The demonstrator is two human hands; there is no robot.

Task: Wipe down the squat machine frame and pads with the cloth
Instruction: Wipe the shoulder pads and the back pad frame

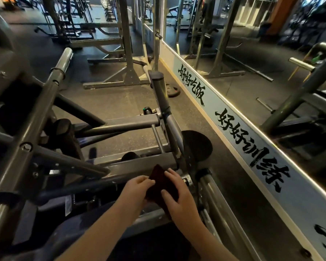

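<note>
Nearest me, my left hand (137, 187) pinches the left edge of the dark red cloth (163, 187). My right hand (179, 198) grips its right side, thumb across the front. So the cloth sits between both hands, and I cannot tell whether it touches metal yet. Just beyond my fingertips lies the crossbar (137, 167) of the squat machine frame, its long axis running left to right. I judge the coming move is forward and down onto that bar, then along it. My right hand is the nearer one to the round black pad (198, 146), beyond and to the right. I see no container. Farther off, a weight plate (172, 90) lies on the floor beside the mirror (233, 63).
</note>
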